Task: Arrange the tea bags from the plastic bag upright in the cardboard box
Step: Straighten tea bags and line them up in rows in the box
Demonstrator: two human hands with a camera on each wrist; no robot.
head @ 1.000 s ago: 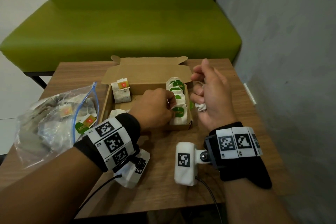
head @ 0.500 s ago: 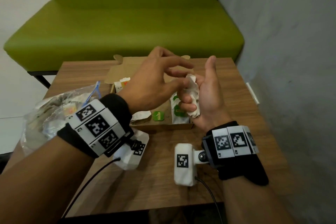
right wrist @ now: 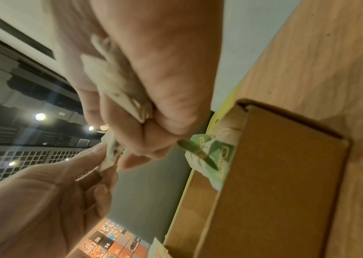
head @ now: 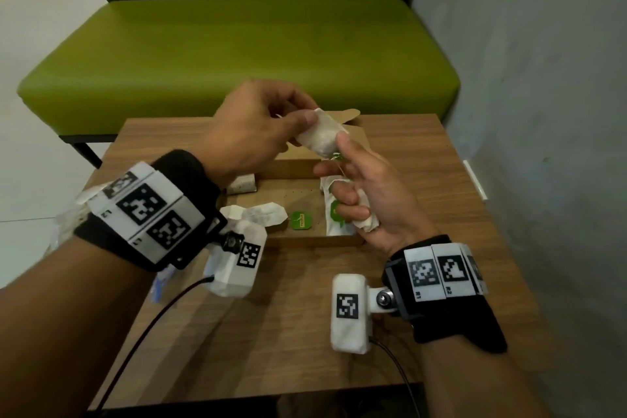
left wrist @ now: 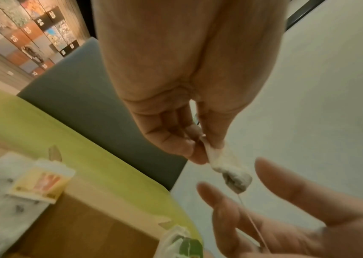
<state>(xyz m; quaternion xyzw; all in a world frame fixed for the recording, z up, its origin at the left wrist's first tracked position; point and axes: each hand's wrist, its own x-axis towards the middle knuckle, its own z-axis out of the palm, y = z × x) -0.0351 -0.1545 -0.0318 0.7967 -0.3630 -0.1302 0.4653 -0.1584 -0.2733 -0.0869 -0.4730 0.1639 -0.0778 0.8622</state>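
My left hand [head: 305, 122] is raised over the open cardboard box [head: 305, 241] and pinches a white tea bag [head: 319, 139] [left wrist: 227, 167] by its top. A thin string [left wrist: 251, 221] runs from that bag down to my right hand [head: 353, 204]. The right index fingertip touches the bag, while the lower fingers curl round another crumpled tea bag [head: 364, 219] [right wrist: 118, 83]. In the box, green-tagged bags [head: 336, 214] [right wrist: 215, 157] stand at the right, partly hidden by my right hand. One bag [head: 261, 214] lies flat with its green tag [head: 300, 220] beside it. Another bag [head: 242, 183] stands at the back left.
The clear plastic bag [head: 68, 224] lies at the table's left, mostly hidden behind my left wrist. The box sits on a small wooden table [head: 424, 180], with a green bench [head: 237, 51] behind it and a grey wall [head: 543, 112] close on the right.
My left hand left the box, reached to my right hand and took hold of a tea bag there. It has lifted that bag up and leftward, drawing out its string.
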